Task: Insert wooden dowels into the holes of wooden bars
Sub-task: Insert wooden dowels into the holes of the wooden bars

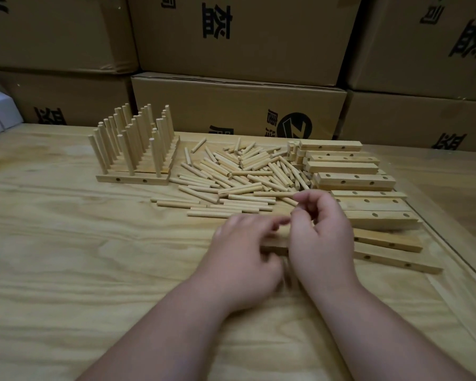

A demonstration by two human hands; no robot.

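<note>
2 hands over a drilled square bar [275, 243] near the plywood tabletop's [66, 243] right edge: left hand [245, 257] rests on it, fingers blurred; right hand [318, 229] curled, grip unclear; round dowels [231, 174] heaped beyond.

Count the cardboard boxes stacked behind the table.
6, in two rows: upper-left box, upper-middle box, upper-right box, lower-left box, lower-middle box, lower-right box. More may be hidden behind these or lie outside the frame.
</note>
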